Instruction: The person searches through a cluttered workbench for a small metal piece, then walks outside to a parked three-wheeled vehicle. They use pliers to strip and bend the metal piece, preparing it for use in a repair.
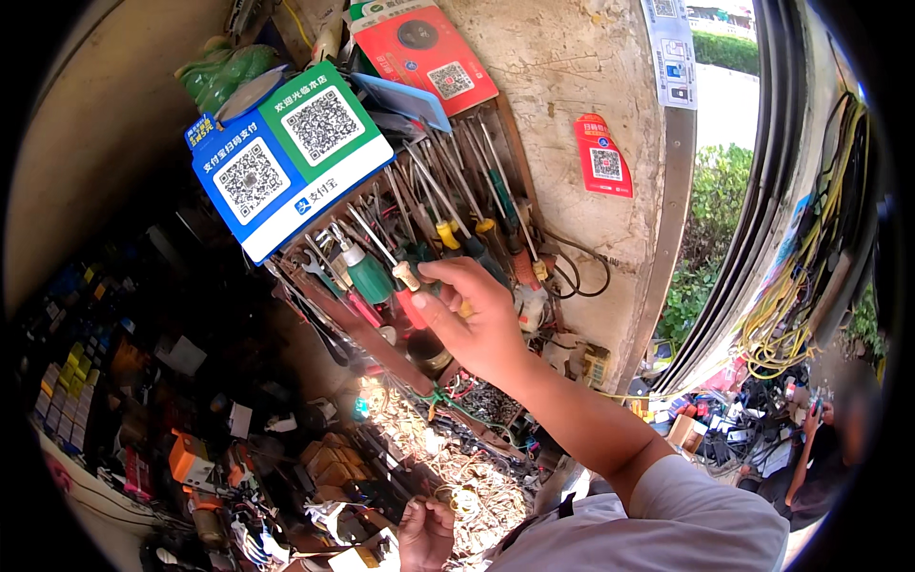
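Head view: mid-frame, the right hand (467,310) pinches a screwdriver (402,271), probably light and stiff, best gripped by its pale handle (407,277). Bottom centre, the left hand (426,536) has curled fingers; I can't tell around what.

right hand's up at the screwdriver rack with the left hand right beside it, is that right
Not quite: the head view shows the left hand low, near the picture's lower edge, away from the screwdriver rack. The right hand is indeed up there.

Two hands (469,315) (426,536), one green figurine (227,78), one blue-and-green sign (279,195) and one red wall sticker (602,157) are counted; the crowded tools (369,277) cannot be exactly numbered.
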The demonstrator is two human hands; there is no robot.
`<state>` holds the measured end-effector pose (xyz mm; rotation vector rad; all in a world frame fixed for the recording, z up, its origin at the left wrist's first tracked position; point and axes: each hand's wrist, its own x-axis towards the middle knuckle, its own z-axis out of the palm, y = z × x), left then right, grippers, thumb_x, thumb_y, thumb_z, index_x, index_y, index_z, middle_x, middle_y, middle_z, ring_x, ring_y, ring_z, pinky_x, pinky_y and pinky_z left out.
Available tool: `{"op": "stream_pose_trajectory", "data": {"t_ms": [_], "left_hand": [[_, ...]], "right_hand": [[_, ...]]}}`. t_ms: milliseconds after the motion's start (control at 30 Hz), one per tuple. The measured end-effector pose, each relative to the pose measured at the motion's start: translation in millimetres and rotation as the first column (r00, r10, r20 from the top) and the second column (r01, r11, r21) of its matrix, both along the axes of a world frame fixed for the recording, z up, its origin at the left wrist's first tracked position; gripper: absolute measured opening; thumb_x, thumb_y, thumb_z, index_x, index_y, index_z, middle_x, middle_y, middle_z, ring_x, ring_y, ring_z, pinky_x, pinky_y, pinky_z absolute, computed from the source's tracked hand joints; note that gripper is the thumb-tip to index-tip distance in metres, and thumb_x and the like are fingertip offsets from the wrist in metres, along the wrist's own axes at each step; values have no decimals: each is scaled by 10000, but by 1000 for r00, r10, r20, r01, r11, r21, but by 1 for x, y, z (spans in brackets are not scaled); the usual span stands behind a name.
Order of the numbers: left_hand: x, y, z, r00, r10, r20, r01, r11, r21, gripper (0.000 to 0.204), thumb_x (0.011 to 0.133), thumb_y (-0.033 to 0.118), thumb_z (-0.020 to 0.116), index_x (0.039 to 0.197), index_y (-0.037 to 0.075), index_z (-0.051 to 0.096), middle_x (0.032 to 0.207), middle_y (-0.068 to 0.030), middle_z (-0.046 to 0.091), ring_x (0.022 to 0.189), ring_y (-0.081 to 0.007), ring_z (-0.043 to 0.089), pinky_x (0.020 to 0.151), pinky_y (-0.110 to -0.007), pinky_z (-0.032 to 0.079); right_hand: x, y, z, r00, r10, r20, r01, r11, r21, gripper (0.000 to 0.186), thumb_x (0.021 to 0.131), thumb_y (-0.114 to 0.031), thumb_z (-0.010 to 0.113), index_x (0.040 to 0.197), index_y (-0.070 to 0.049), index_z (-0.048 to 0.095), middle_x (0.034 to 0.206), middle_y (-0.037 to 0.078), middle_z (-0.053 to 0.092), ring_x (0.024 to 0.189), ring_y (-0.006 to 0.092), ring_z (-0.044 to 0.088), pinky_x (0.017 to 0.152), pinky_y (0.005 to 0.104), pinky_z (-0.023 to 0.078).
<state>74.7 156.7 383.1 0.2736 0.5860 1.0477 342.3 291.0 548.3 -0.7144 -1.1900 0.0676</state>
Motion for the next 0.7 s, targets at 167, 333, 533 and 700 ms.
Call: {"op": "stream_pose_trajectory", "data": {"t_ms": [167,333,533,700], "left_hand": [[32,-22,4,974,224,42,-225,974,13,275,920,315,581,959,49,640,931,-70,658,855,-179,614,777,-315,495],[53,-46,32,908,394,141,-389,919,-63,134,864,88,630,992,48,636,927,-50,652,856,-146,626,828,-273,527],[83,-49,57,881,452,143,-441,892,-100,128,916,132,570,1030,92,613,935,-55,676,929,-187,657,841,-307,555],[94,-73,64,837,543,65,-530,835,-152,150,892,227,620,1013,139,617,1037,-17,671,1036,-193,622,935,-350,492]], "right_hand": [[6,10,30,992,-38,123,49,995,-92,206,801,-143,681,949,-27,597,780,128,598,656,320,604,568,386,480],[15,-21,15,879,456,-141,-477,828,-294,151,859,-90,633,951,22,591,693,64,595,554,63,525,493,231,417],[17,-123,-85,567,818,93,-619,498,-607,197,814,-13,613,1003,35,588,725,93,587,495,96,509,459,240,400],[-2,-160,-115,454,885,104,-617,397,-679,275,792,-11,642,1054,23,566,736,114,576,546,206,561,492,313,453]]}}
